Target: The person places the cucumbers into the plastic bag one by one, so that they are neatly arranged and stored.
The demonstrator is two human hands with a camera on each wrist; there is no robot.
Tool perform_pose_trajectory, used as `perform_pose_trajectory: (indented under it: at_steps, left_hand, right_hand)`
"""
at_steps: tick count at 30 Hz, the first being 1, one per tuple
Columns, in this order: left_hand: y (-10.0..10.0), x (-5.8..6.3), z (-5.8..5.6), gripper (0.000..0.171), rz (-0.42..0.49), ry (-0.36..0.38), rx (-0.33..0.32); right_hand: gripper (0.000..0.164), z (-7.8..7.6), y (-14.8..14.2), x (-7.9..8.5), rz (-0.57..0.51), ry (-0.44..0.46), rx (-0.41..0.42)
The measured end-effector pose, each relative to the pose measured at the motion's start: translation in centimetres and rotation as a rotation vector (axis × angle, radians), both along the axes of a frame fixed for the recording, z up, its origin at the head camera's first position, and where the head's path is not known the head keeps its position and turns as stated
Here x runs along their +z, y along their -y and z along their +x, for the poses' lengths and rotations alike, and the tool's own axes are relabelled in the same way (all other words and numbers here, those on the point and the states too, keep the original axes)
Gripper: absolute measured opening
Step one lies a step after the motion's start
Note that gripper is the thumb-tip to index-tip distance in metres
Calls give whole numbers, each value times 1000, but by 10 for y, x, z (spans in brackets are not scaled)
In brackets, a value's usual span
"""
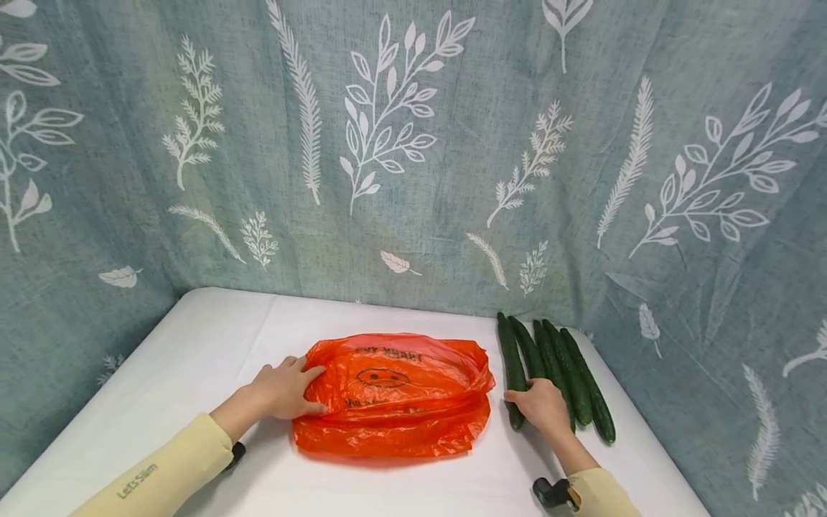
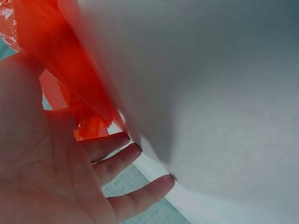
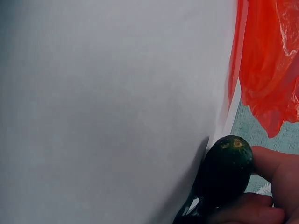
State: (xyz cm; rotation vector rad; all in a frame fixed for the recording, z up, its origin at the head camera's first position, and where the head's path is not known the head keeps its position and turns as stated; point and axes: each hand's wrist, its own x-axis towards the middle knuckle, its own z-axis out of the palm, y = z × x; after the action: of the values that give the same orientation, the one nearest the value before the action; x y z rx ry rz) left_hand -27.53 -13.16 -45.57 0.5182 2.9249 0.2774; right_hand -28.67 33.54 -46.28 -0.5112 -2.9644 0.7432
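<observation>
1. A white-covered table (image 1: 194, 345), its far left corner rounded and a faint crease running across its left part, held the scene under even light.
2. A grey-green curtain (image 1: 452, 244) rose along the far edge and hung on the left and right sides, printed with white sprigs, feathery fronds and single leaves.
3. A red plastic bag (image 1: 413, 424) lay crumpled and flattened at the middle of the table, a long fold crossing it from left to right.
4. Dark print on the bag appeared inverted: a far line that seemed to read "THANK YOU," an oval face with two dots for eyes, and a nearer line too lost in the folds to read.
5. Lettering on the pale yellow left sleeve (image 1: 161, 467) began "Lets"; the rest was too small to tell.
6. The left hand (image 1: 284, 388), fingers spread, rested at the bag's left edge.
7. The right hand (image 1: 545, 406) pinched the leftmost cucumber (image 1: 510, 355) near its near end, between thumb and fingers, just right of the bag.
8. Four more cucumbers (image 1: 584, 384) lay side by side to its right, their far ends near the curtain.
9. A black device (image 1: 552, 492) sat at the right wrist.
</observation>
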Motion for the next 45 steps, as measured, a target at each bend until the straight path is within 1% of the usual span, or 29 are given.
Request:
perform_pose_trajectory:
  at_steps: [6, 13, 19, 22, 27, 34, 38, 41, 45]
  left_hand:
    - [-1, -3, -1, 81, -9, -15, -6]
    - [-5, -2, -2, 81, -15, -21, -19]
    - [-4, -2, -2, 81, -20, -23, -7]
    - [-3, -4, -2, 81, -21, -15, 1]
    - [-1, -7, -2, 82, -20, -3, 4]
    - [0, -5, -1, 81, -24, -10, 6]
    - [0, -4, -2, 81, -24, -19, 1]
    - [0, -4, -2, 81, -33, -27, -3]
    - [1, -4, -2, 82, -43, -14, -10]
  right_hand:
    - [64, 1, -10, 4, -5, 26, 27]
    - [66, 3, -22, 9, -23, 40, 44]
    - [67, 3, -17, 7, -20, 27, 43]
    - [68, 4, -12, 5, -56, 26, 32]
    - [69, 8, -7, 1, -147, 30, 1]
    - [70, 9, -5, -1, -236, 4, 9]
    - [75, 8, -6, -2, -268, 25, -10]
    - [78, 8, -6, -4, -270, 44, -20]
    - [78, 9, -7, -7, -282, 56, -29]
